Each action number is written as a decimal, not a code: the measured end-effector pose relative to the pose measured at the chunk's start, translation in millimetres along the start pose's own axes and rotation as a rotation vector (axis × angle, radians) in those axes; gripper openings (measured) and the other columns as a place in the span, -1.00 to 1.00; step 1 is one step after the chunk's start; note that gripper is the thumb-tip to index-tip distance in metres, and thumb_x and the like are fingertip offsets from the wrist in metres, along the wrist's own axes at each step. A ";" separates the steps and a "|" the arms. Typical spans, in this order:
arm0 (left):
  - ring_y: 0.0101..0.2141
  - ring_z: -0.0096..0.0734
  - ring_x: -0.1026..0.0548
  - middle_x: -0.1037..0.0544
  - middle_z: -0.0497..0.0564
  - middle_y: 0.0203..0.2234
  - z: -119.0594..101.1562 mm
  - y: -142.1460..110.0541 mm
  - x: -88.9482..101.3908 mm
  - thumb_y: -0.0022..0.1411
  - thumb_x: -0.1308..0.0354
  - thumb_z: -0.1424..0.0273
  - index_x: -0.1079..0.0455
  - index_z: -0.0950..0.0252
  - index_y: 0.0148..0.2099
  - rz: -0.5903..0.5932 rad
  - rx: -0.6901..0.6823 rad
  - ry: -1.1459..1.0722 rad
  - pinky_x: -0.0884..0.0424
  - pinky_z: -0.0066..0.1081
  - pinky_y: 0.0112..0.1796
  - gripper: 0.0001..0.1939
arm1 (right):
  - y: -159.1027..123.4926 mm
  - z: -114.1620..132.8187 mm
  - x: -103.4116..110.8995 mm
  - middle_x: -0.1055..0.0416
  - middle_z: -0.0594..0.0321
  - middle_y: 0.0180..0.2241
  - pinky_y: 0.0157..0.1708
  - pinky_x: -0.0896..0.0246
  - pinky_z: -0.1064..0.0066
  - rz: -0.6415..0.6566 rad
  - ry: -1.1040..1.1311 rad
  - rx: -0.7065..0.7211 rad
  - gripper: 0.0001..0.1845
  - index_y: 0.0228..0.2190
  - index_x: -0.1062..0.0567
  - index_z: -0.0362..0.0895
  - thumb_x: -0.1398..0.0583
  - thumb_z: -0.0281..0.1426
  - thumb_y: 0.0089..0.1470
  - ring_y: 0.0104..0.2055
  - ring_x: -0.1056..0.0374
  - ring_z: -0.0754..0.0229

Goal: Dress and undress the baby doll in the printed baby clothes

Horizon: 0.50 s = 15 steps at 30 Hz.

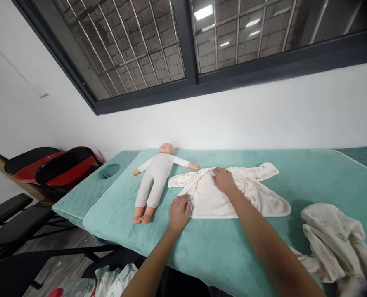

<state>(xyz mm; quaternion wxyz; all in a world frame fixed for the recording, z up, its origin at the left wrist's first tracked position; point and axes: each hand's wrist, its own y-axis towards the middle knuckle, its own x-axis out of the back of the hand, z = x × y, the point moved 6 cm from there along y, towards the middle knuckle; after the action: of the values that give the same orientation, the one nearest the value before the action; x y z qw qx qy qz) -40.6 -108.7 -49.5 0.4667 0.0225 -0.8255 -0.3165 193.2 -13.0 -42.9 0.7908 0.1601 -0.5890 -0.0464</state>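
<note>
A white baby garment [229, 192] lies spread open on the teal table cover [202, 239]. My right hand [223, 180] rests flat on the garment's upper middle, fingers stretched out. My left hand [179, 212] is at the garment's lower left edge, its fingers curled onto the cloth there. A baby doll [155, 175] in a pale grey suit lies on its back just left of the garment, arms out, head toward the wall.
A crumpled white cloth [335, 243] lies at the table's right front. Black and red chairs [56, 167] stand to the left by the wall. More fabric [115, 278] sits below the table's front edge. A barred window [183, 45] is above.
</note>
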 end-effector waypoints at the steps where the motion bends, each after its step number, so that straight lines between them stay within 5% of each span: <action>1: -0.05 -0.26 -0.51 -0.60 0.04 -0.08 0.0 0.4 -0.1 0.18 -0.01 0.60 -0.44 0.23 -0.18 -0.002 -0.005 -0.001 -0.37 -0.20 -0.03 -0.74 | -0.4 2.3 -1.0 -0.34 -0.04 0.15 0.18 -0.03 0.08 0.003 0.011 0.027 -0.63 0.07 -0.41 -0.18 -0.01 -0.42 0.29 0.19 -0.22 -0.04; 5: 0.04 -0.22 -0.48 -0.61 0.00 -0.06 -1.4 2.6 -2.7 0.11 -0.02 0.66 -0.46 0.22 -0.17 0.023 -0.025 -0.025 -0.33 -0.14 0.03 -0.67 | -5.0 26.6 -7.5 -0.28 0.07 0.24 0.27 0.04 0.21 0.046 0.063 0.197 -0.59 0.13 -0.39 -0.13 -0.04 -0.32 0.30 0.29 -0.14 0.08; 11: 0.12 -0.24 -0.43 -0.61 -0.04 -0.05 4.2 -6.4 -0.7 -0.02 0.08 0.74 -0.49 0.21 -0.23 0.191 -0.045 -0.168 -0.31 -0.09 0.10 -0.54 | -29.1 49.1 -14.9 -0.29 0.02 0.23 0.25 -0.02 0.05 0.025 0.236 0.260 -0.60 0.07 -0.45 -0.14 -0.07 -0.29 0.28 0.28 -0.18 -0.03; 13: 0.13 -0.25 -0.43 -0.59 -0.03 -0.01 12.3 -8.8 15.8 -0.05 0.10 0.74 -0.50 0.20 -0.18 0.256 -0.077 -0.219 -0.31 -0.10 0.12 -0.48 | -35.6 46.3 -11.1 -0.43 0.06 0.10 0.20 -0.12 0.12 -0.008 0.390 0.218 -0.65 -0.01 -0.50 -0.12 -0.05 -0.29 0.29 0.17 -0.30 0.03; 15: 0.09 -0.26 -0.46 -0.57 -0.01 0.01 32.0 -2.2 48.8 -0.02 0.10 0.72 -0.48 0.19 -0.09 0.194 -0.036 -0.238 -0.35 -0.11 0.11 -0.45 | -34.7 48.5 -5.1 -0.52 0.12 -0.03 0.14 -0.20 0.17 -0.012 0.560 0.173 -0.67 -0.11 -0.54 -0.09 -0.04 -0.25 0.29 0.05 -0.39 0.07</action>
<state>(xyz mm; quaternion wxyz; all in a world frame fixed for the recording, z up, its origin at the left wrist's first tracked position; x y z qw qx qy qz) -93.8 -110.6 -25.4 0.3944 -0.1033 -0.8675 -0.2851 149.8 -54.1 -45.9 0.9057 0.2372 -0.3483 0.0452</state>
